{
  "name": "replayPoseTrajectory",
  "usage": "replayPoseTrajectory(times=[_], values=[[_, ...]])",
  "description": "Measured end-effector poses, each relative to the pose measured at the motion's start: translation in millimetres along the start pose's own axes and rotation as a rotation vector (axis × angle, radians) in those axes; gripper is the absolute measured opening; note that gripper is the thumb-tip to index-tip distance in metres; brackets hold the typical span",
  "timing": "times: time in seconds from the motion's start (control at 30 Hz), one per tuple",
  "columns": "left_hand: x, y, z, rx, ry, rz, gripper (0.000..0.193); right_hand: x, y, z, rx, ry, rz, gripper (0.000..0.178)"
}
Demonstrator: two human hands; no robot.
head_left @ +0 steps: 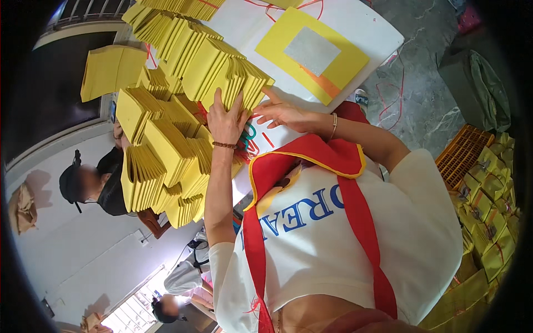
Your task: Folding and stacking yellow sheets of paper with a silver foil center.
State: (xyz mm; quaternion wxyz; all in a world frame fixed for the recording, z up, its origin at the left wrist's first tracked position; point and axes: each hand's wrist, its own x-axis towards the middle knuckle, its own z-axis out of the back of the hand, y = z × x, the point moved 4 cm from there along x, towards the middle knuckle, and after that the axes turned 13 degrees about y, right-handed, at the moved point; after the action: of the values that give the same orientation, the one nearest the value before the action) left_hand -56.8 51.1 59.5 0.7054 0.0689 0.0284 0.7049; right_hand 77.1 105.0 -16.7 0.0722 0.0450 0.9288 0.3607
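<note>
A row of folded yellow paper packets [191, 53] stands on edge across the white table [377, 25]. My left hand [225, 122], with a beaded bracelet on its wrist, rests its spread fingers against the near end of this row. Close beside it, my right hand [286, 115] has its fingers apart and slightly bent; one fingertip is at the row's lower right corner, and I cannot tell whether it touches. To the right lies a flat yellow sheet [270, 44] with a silver square [312, 51] and an orange strip on it. Red and green marks or cords show beneath my hands.
More yellow packets [161, 150] are piled on the left. Beyond them is a person in a black cap [105, 186]; another person [186, 280] is at lower left. An orange plastic crate [463, 152], tied yellow bundles [488, 222] and a dark green bag [477, 91] are at right.
</note>
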Motion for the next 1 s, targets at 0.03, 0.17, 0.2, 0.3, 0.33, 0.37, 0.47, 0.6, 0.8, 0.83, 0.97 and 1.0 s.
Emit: replayPoseTrajectory(times=[0.03, 0.17, 0.2, 0.3, 0.33, 0.37, 0.47, 0.6, 0.8, 0.83, 0.97, 1.0], values=[[-0.2, -1.0, -0.9, 0.019, 0.000, -0.002, 0.050, -0.6, 0.9, 0.3, 0.022, -0.006, -0.009, 0.089], [0.2, -5.1, -6.3, 0.060, 0.012, -0.001, 0.048, -1.0, -2.3, 6.8, 0.022, -0.051, -0.045, 0.086], [-0.2, -7.2, -7.5, 0.074, 0.031, -0.009, 0.047, 0.8, -5.7, 13.2, 0.061, -0.076, -0.064, 0.083], [1.7, -13.3, -15.1, 0.120, 0.056, 0.000, 0.045, -1.0, -11.9, 22.5, 0.166, -0.140, -0.072, 0.076], [1.4, -14.6, -16.1, 0.149, 0.064, -0.010, 0.045, -1.4, -11.8, 21.5, 0.241, -0.185, -0.051, 0.072], [0.2, -13.1, -16.0, 0.129, 0.077, -0.009, 0.056, 0.0, -10.5, 18.4, 0.232, -0.178, -0.062, 0.072], [4.9, -17.4, -3.7, 0.158, 0.183, -0.085, 0.069, -4.3, 2.0, 25.0, 0.098, -0.400, 0.030, 0.068], [0.9, -7.8, -6.2, 0.060, 0.169, -0.036, 0.079, -3.3, 11.6, 31.6, -0.038, -0.418, 0.063, 0.065], [-3.3, -2.6, -8.3, -0.022, 0.083, 0.022, 0.068, -7.1, 5.3, 33.0, -0.061, -0.383, -0.005, 0.063], [-4.0, -1.4, -7.9, -0.019, 0.089, 0.031, 0.067, -8.6, 5.2, 32.1, -0.060, -0.387, -0.005, 0.063], [-7.3, 1.6, 3.3, -0.317, 0.036, 0.104, 0.069, -10.7, 5.1, 35.3, -0.051, -0.348, -0.032, 0.064], [-7.0, 2.1, 6.4, -0.317, 0.024, 0.125, 0.069, -9.2, 7.4, 36.3, -0.066, -0.334, -0.042, 0.064]])
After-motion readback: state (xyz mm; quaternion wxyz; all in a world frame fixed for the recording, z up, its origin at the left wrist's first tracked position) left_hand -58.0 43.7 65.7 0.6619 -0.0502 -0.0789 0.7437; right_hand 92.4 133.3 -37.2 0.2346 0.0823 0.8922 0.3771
